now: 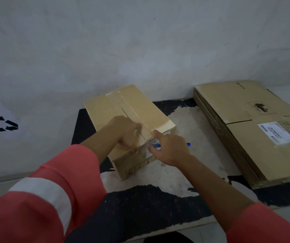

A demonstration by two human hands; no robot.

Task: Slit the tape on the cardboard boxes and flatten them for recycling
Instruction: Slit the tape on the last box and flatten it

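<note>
Box mid-desk nr back edge, L hand pinching its tape at near end, R hand gripping blue cutter, index out; prob light, stiff, so steady by top edges.

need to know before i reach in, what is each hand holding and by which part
Right hand grips a blue tool round its middle, both ends showing. Left hand seems to pinch loose tape at the box's near top edge; blurred.
</note>
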